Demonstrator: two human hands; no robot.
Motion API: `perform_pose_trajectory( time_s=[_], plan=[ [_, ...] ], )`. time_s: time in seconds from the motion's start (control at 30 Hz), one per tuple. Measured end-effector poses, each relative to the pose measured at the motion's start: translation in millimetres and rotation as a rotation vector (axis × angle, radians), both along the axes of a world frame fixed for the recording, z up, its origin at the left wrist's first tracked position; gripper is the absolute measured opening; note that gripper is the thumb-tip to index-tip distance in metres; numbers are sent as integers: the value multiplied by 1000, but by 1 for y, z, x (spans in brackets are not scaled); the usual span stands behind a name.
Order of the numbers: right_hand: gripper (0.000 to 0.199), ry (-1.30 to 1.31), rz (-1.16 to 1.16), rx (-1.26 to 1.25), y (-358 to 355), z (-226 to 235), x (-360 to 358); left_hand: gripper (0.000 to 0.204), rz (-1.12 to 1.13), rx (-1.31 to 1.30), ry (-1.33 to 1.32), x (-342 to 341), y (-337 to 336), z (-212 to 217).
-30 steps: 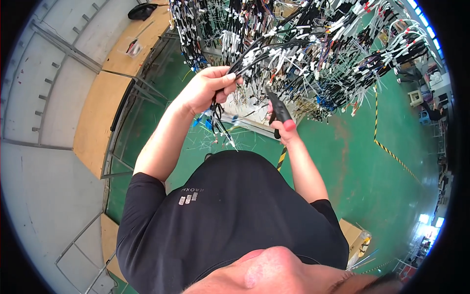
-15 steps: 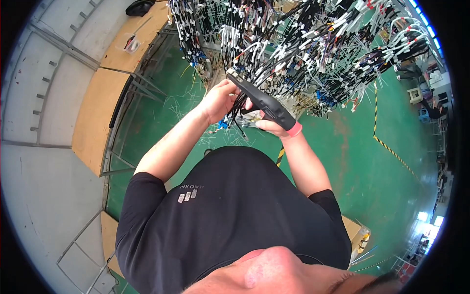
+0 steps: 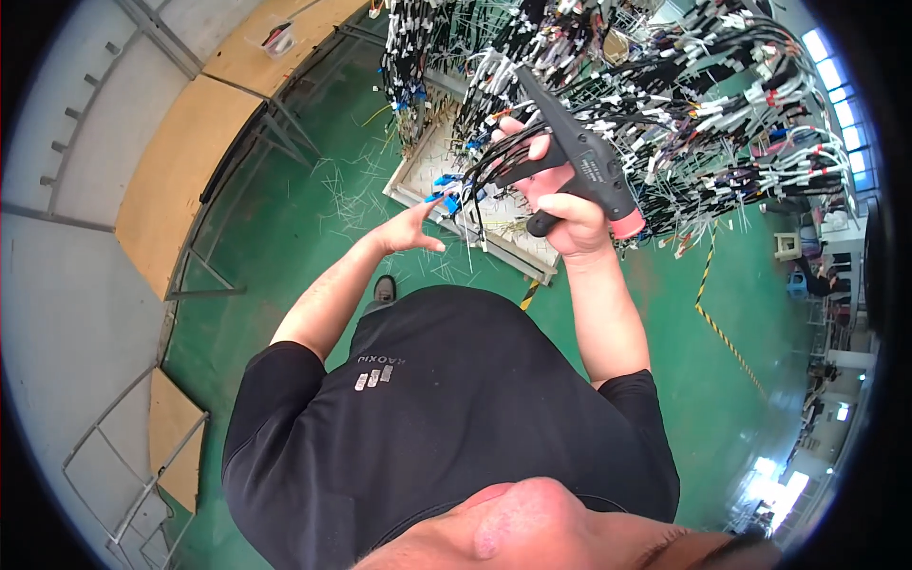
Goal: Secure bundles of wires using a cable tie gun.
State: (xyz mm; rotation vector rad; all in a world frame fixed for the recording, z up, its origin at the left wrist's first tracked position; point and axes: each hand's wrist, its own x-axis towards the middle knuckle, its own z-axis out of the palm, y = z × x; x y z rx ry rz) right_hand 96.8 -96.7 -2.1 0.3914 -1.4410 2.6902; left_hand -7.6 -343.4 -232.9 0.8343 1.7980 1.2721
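My right hand (image 3: 579,220) is closed round the handle of a black cable tie gun (image 3: 581,142) with a pinkish-red knob at its rear end. The gun's long nose points up and to the left, over the hanging wires. A bundle of black wires (image 3: 489,163) passes beside the gun, against the outstretched fingers of that hand. To the left, my left hand (image 3: 407,231) is open, thumb and fingers apart. Its fingertips are close to blue connectors (image 3: 451,190) at the bundle's end; whether they touch, I cannot tell.
Many wire harnesses (image 3: 655,95) hang thickly ahead and to the right. Below them is a pale tray-like frame (image 3: 404,180). Wooden tables (image 3: 190,161) stand along the left wall, one bearing a clear container (image 3: 276,40). Cut tie ends litter the green floor (image 3: 332,204); striped tape (image 3: 708,313) crosses it.
My left hand has let go of the wire bundle, moved down and opened. My right hand has lifted the tie gun to the right and turned its nose more upward.
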Motion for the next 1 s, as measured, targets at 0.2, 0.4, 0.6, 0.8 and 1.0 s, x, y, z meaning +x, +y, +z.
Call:
perform_pose_trajectory(
  time_s=[0.2,0.4,0.6,0.8,1.0],
  plan=[
    [54,10,2,-81,-17,28,-19,78,-16,477,-50,-16,26,3],
    [53,6,-71,-44,-22,32,-22,37,-114,457,-501,-20,-19,53],
    [54,-69,-95,-180,-35,4,-6,36,-107,346,-366,-41,-63,73],
    [55,-160,-249,-217,-56,-22,10,32,-142,368,-99,-37,-74,56],
    [58,-236,-387,-183,-84,-45,30,31,-238,281,432,-22,-79,63]
  ],
)
